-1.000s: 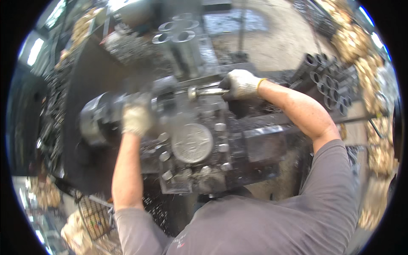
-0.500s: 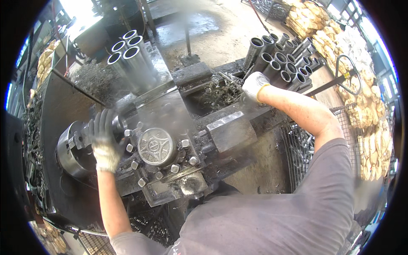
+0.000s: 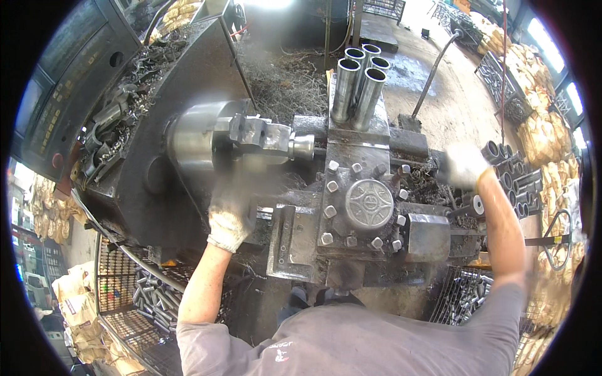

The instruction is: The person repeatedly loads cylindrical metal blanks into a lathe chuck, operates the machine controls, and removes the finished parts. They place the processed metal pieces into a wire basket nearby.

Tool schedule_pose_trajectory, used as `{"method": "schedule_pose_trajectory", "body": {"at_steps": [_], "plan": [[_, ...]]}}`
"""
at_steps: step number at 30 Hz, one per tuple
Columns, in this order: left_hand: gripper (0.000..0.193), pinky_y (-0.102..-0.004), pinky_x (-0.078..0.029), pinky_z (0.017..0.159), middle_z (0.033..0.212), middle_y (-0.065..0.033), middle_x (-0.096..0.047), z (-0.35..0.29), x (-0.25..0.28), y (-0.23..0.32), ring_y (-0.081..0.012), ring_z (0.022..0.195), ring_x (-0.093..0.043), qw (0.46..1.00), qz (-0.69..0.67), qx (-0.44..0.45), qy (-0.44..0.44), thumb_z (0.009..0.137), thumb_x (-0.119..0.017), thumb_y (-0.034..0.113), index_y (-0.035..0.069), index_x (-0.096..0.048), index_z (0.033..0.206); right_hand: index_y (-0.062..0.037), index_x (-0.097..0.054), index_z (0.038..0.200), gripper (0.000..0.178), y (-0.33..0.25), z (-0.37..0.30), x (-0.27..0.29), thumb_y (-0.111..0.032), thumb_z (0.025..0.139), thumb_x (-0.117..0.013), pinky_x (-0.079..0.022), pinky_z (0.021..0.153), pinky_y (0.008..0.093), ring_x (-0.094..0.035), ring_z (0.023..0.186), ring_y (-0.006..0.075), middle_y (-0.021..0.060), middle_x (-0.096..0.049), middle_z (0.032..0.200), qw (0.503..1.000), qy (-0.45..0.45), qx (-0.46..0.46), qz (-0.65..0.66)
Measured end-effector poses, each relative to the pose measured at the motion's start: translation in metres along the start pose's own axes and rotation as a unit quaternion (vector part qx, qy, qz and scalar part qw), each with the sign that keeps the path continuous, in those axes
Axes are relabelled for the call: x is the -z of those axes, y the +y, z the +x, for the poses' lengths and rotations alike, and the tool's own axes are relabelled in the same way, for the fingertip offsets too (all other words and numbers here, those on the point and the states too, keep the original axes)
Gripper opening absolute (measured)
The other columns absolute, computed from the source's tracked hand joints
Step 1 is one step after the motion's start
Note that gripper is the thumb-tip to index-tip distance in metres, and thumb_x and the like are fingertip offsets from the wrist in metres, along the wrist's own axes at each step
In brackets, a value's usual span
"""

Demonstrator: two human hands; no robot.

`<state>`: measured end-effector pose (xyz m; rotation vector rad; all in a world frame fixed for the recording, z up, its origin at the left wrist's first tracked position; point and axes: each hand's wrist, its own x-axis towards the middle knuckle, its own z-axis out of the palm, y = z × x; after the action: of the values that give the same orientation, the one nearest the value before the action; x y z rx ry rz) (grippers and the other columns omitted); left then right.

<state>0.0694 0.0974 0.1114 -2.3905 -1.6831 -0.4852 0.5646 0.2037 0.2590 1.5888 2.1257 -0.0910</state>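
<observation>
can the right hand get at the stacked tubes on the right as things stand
Probably yes: the right hand appears close beside the tubes, with nothing visible between them, though it is too blurred to tell whether it holds something.

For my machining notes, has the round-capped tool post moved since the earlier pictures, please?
Yes, the tool post has moved right, away from the chuck; the gap between them is wider.
</observation>
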Motion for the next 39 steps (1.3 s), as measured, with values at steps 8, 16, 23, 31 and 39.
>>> {"method": "schedule_pose_trajectory", "body": {"at_steps": [8, 16, 23, 31, 39], "plan": [[0.053, -0.0600, -0.037, 0.122, 0.146, -0.0283, -0.060, 0.096, 0.024, -0.076, -0.0489, 0.140, -0.054, 0.962, 0.082, 0.040, 0.256, 0.098, -0.066, 0.024, -0.002, -0.058, 0.145, 0.0006, -0.075, 0.118, 0.069, -0.212, 0.194, 0.023, -0.047, 0.070, -0.088, -0.060, 0.093, 0.0420, -0.077, 0.103, 0.0369, 0.0222, -0.079, 0.108, 0.940, 0.068, 0.285, 0.174], [0.054, -0.0603, -0.038, 0.119, 0.146, -0.0273, -0.060, 0.098, 0.017, -0.081, -0.0504, 0.140, -0.053, 0.963, 0.068, 0.028, 0.259, 0.099, -0.065, 0.026, 0.001, -0.057, 0.146, -0.0032, -0.080, 0.110, 0.055, -0.197, 0.187, 0.053, -0.048, 0.078, -0.085, -0.059, 0.082, 0.0343, -0.075, 0.082, 0.0252, 0.0191, -0.079, 0.103, 0.918, -0.134, 0.256, 0.271], [0.052, -0.0604, -0.038, 0.119, 0.147, -0.0266, -0.059, 0.090, 0.032, -0.078, -0.0513, 0.138, -0.054, 0.965, 0.096, 0.000, 0.246, 0.100, -0.064, 0.027, 0.003, -0.058, 0.145, -0.0014, -0.070, 0.132, 0.076, -0.069, 0.122, 0.008, -0.037, 0.068, -0.089, -0.062, 0.091, 0.0428, -0.078, 0.098, 0.0335, 0.0233, -0.078, 0.110, 0.960, 0.077, 0.141, 0.230], [0.064, -0.0599, -0.034, 0.123, 0.150, -0.0298, -0.056, 0.085, 0.024, -0.098, -0.0491, 0.143, -0.050, 0.968, 0.083, 0.019, 0.238, 0.097, -0.072, 0.036, -0.001, -0.054, 0.147, -0.0035, -0.064, 0.135, 0.072, -0.101, -0.027, 0.045, -0.033, 0.076, -0.093, -0.064, 0.081, 0.0442, -0.079, 0.085, 0.0326, 0.0174, -0.078, 0.095, 0.836, 0.475, 0.052, 0.268], [0.067, -0.0392, -0.055, 0.106, 0.138, -0.0150, -0.065, -0.083, 0.078, 0.127, -0.0253, 0.123, -0.066, 0.478, -0.840, 0.256, -0.013, 0.096, -0.076, 0.018, -0.002, -0.046, 0.151, -0.0009, -0.065, 0.136, 0.071, -0.288, -0.124, -0.012, -0.039, 0.081, -0.087, -0.060, 0.072, 0.0301, -0.071, 0.081, 0.0129, 0.0097, -0.075, 0.096, 0.764, -0.138, 0.158, 0.610]]}}
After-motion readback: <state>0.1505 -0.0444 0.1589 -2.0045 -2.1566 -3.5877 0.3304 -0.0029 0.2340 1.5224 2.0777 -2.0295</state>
